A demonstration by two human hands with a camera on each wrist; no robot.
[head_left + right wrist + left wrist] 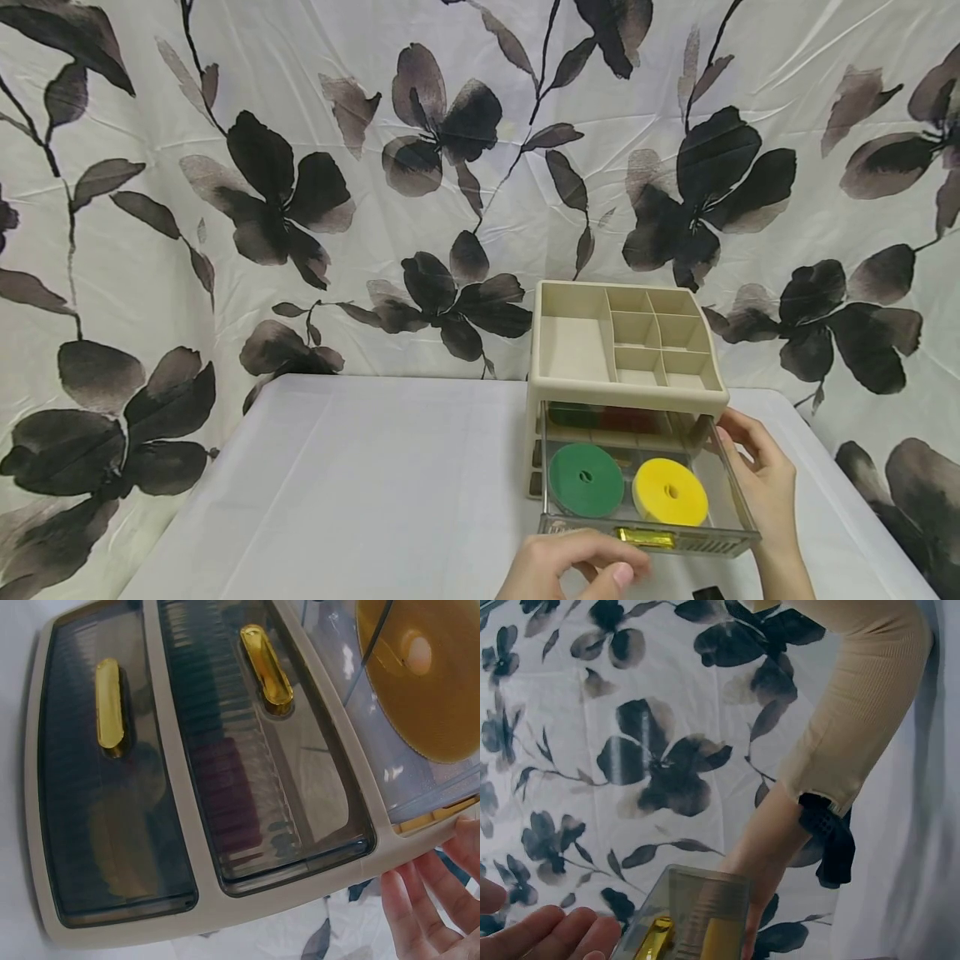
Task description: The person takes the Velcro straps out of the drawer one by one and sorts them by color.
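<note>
The clear plastic drawer [720, 543] juts out toward the person from beneath the tray top of the cream cabinet [630, 390], at the right of the tabletop [337, 500]. Its thin walls look stiff, smooth and rather slippery, probably light and liable to crack or tip down if drawn too far. The gold handle [647, 537] at the middle of its front seems the best hold, pinched and pulled level so the runners don't bind. Inside, the green roll [600, 497] lies flat beside the yellow roll [684, 505]; both look light, each easiest to take by its outer rim, and free to slide about. The left hand [573, 568] is just in front of the drawer, its fingers loosely bent and grasping nothing; whether they brush the front is hard to tell. The right hand [768, 492] rests its fingers against the cabinet's side, not wrapped round it; the cabinet looks rigid but light enough to need such bracing. Below, two closed drawers with gold handles show in the right wrist view. A black object [707, 593] is cut off at the near edge, and a floral cloth [480, 217] hangs behind.
</note>
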